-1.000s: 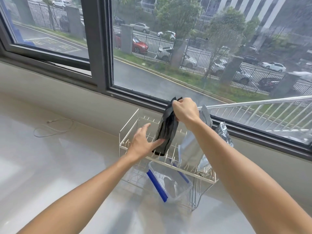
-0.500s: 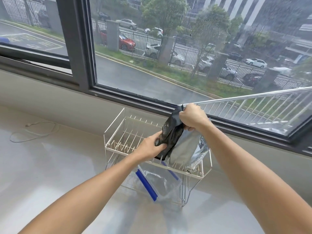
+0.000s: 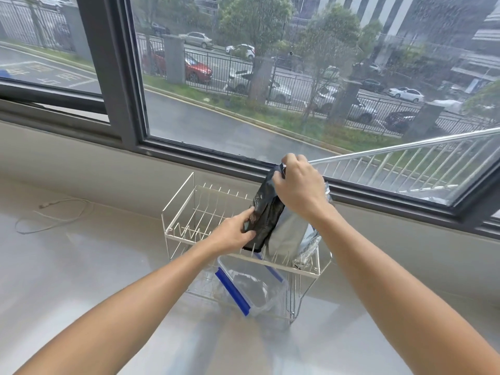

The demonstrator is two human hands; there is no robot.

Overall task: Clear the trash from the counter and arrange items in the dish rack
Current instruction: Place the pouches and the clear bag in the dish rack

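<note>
Glossy black foil pouch (image 3: 263, 212), white wire rack (image 3: 189, 201).

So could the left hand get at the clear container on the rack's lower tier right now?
Probably yes, once it lets go: the left hand is pressed on the black pouch. The clear container pokes out the dish rack open front, nothing blocking.

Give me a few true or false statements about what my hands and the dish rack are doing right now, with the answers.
1. The right hand grips the top of the black pouch. True.
2. The left hand rests flat on the counter. False: it holds the pouch's lower side.
3. A silver pouch stands in the dish rack beside the black one. True.
4. The clear container with blue clips sits on the upper tier. False: it is on the lower tier.
</note>
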